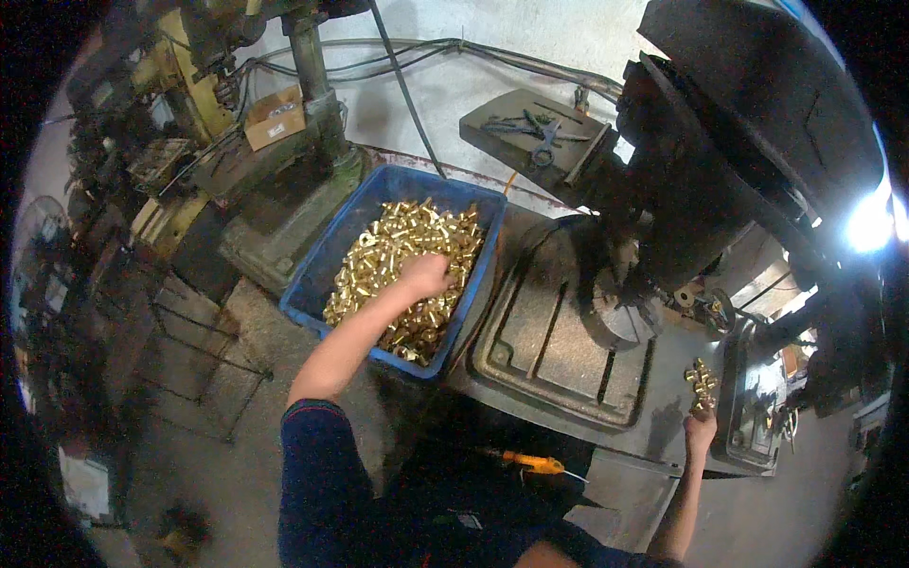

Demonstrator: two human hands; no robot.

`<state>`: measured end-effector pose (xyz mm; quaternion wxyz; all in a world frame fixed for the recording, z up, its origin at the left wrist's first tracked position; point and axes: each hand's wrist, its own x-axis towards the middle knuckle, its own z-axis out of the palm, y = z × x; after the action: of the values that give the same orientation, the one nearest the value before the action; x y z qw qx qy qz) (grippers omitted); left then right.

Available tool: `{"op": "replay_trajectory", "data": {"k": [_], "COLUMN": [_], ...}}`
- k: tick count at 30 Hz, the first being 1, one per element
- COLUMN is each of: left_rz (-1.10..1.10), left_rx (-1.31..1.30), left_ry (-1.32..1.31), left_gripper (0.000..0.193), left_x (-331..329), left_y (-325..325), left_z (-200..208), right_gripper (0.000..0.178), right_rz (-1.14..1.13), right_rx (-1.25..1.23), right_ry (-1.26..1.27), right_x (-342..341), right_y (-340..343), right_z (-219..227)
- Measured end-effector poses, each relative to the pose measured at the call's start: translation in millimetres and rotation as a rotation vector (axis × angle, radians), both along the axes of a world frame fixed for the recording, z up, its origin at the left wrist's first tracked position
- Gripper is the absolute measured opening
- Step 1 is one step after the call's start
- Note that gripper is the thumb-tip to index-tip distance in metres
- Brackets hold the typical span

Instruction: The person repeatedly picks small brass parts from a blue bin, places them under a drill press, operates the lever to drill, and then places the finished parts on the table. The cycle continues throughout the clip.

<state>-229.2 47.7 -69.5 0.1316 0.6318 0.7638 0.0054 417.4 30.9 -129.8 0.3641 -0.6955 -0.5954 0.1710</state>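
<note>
A blue plastic bin holds a heap of small brass fittings. My left hand reaches into it from the near side, fingers curled down on the heap; whatever they grip is hidden. Far to the right, my right hand rests on the metal worktop beside a small cluster of brass fittings. Its fingers look closed at the near end of that cluster, and what lies in them cannot be made out.
Between my hands stands a drill press with a slotted base and a round chuck. A small shelf carries scissors and other tools. Another drill press base and a cardboard box are left. An orange-handled tool lies near my body.
</note>
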Motion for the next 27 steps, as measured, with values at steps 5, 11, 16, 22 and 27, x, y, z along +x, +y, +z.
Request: {"op": "replay_trajectory", "data": {"k": [5, 11, 16, 22, 27], "left_rz": [0.051, 0.141, 0.168, 0.311, 0.213], "left_rx": [0.035, -0.036, -0.068, 0.064, 0.062], "left_ry": [-0.046, -0.227, -0.389, -0.757, -0.676], "left_gripper": [0.034, 0.038, 0.039, 0.018, 0.033], "left_x": [-9, -1, -5, -9, -10], "left_y": [5, 10, 8, 7, 10], "left_z": [-18, -18, -14, -32, -33], "right_gripper": [0.033, 0.024, 0.030, 0.026, 0.022], "right_rz": [0.073, 0.132, 1.504, 1.950, 2.079], "right_rx": [-0.069, -0.097, 0.311, 0.170, 0.267], "right_ry": [0.101, 0.355, 1.164, 1.342, 1.388], "right_x": [-12, -50, -177, -228, -237], "right_y": [-16, -37, -81, -125, -120], "right_z": [5, 50, 216, 301, 297]}}
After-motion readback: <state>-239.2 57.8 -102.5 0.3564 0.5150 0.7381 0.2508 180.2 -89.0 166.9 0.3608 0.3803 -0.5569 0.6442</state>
